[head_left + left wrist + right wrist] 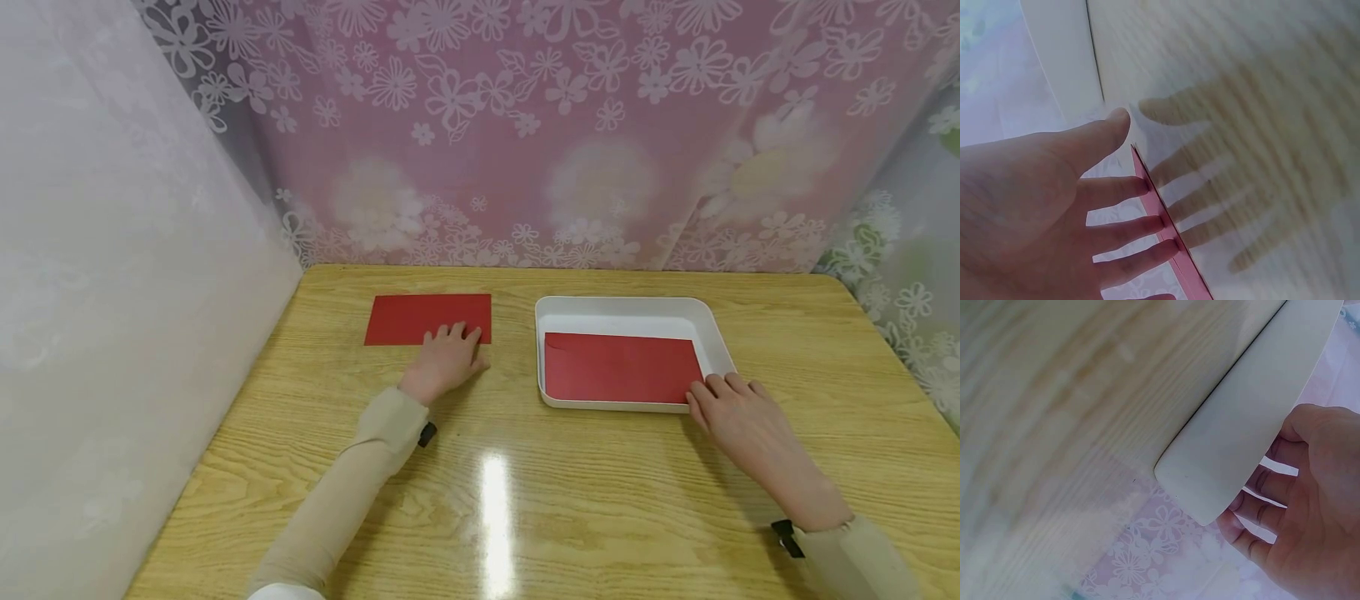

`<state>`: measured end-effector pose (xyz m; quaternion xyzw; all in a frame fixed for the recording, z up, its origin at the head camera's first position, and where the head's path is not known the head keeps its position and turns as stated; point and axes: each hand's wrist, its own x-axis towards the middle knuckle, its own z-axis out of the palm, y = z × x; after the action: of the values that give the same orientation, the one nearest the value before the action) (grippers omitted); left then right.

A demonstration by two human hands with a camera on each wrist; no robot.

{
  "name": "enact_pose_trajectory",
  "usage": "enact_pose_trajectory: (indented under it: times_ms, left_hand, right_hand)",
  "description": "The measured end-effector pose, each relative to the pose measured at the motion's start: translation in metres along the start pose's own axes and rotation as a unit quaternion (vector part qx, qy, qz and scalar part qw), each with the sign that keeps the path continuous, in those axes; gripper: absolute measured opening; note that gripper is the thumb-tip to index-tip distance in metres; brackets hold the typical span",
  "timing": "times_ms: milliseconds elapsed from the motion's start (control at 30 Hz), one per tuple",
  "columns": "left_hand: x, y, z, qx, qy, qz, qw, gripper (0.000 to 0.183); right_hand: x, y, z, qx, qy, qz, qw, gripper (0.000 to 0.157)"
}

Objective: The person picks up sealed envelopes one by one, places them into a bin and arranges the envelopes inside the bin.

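Note:
A red envelope lies over the front part of the white tray. My right hand is at the tray's front right corner and pinches the near right corner of that envelope, fingers bent over the rim. In the right wrist view, the tray's outer wall hides the fingertips. Another red envelope lies flat on the table left of the tray. My left hand reaches to its near right part, with spread fingers touching its edge and the thumb apart from it.
The wooden table runs back to a pink flowered curtain. A pale sheet hangs along the left side, and another flowered cloth at the right.

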<state>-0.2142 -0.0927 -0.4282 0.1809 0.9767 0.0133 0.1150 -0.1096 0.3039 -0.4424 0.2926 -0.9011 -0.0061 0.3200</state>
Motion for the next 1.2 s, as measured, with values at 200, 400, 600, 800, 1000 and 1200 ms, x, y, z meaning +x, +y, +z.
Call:
enact_pose_trajectory:
  times_ms: [200,400,600,800,1000,1200]
  left_hand:
    - [-0.006,0.004,0.003,0.007,0.01,0.008,0.9999,0.063]
    - [-0.013,0.009,0.003,0.019,0.009,0.015,0.9997,0.063]
    - [-0.02,0.016,0.001,0.023,0.004,0.02,0.9995,0.064]
    - [-0.026,0.021,0.002,0.029,0.015,0.015,0.9993,0.064]
    - [-0.03,0.028,0.007,0.056,0.029,0.018,0.9979,0.063]
    - [-0.037,0.036,0.01,0.08,0.044,0.029,0.9954,0.063]
  right_hand:
    - [0.0,0.0,0.001,-0.002,0.005,-0.001,1.0,0.053]
    - [0.0,0.0,0.0,-0.002,0.012,-0.004,1.0,0.051]
    - [0.0,-0.001,-0.001,-0.002,0.006,-0.002,1.0,0.053]
    - [0.001,-0.001,-0.001,-0.003,0.003,-0.001,1.0,0.054]
    - [0.001,-0.001,-0.001,-0.003,0.001,-0.002,1.0,0.055]
    - [0.0,0.0,0.0,-0.002,-0.006,0.002,1.0,0.056]
